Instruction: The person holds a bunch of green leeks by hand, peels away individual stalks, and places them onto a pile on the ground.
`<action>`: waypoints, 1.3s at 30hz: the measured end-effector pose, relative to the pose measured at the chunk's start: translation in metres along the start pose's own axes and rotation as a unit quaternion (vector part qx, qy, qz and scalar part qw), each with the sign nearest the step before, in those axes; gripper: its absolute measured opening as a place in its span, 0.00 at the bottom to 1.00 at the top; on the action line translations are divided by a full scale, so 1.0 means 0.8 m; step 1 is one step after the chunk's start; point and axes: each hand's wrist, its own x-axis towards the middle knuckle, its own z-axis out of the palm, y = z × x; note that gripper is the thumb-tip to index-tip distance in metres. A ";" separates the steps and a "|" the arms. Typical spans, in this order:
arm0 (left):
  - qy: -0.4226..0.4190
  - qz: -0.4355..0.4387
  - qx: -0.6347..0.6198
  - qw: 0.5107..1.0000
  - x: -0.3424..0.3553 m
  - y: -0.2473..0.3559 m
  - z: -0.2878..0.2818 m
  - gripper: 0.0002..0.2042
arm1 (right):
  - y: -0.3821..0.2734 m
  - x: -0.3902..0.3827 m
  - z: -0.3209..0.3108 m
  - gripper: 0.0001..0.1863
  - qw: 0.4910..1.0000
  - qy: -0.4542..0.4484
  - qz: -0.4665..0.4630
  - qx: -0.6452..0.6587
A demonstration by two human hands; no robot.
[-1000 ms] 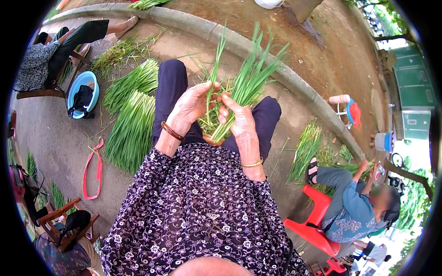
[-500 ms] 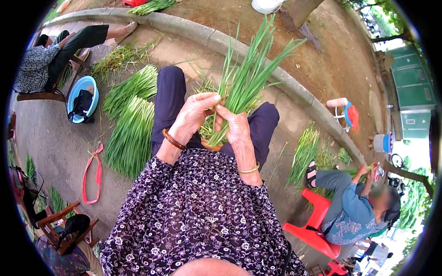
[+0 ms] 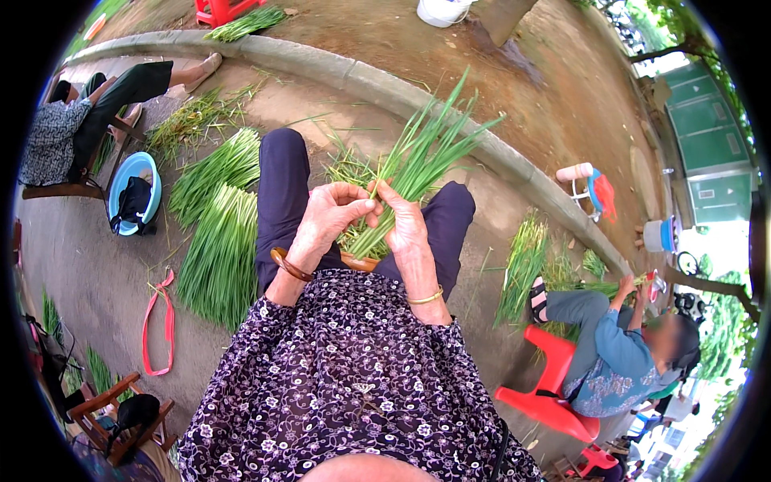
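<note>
One bunch of green stalks (image 3: pixel 422 165) is gripped by the right hand (image 3: pixel 408 229), tips toward one o'clock. The left hand (image 3: pixel 329 215), at its nine o'clock, has narrowed fingers, their hold unclear.

Soft, bright daylight casts only faint shadows and burns out to white glare below the green, panelled, boxy structure (image 3: pixel 708 132) at right, while fisheye distortion bows the long grey concrete kerb (image 3: pixel 357 76) within a black rim.
</note>
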 end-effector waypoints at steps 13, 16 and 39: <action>-0.021 0.004 0.061 0.998 -0.006 0.006 0.001 0.08 | -0.012 0.005 -0.012 0.11 0.996 -0.052 0.036 0.063; -0.030 -0.020 0.036 0.999 -0.006 0.001 -0.004 0.08 | -0.011 0.007 -0.012 0.11 0.999 -0.045 0.015 0.026; -0.140 -0.076 -0.040 0.986 -0.005 -0.017 -0.019 0.31 | 0.013 0.005 -0.003 0.06 0.999 -0.030 -0.001 -0.044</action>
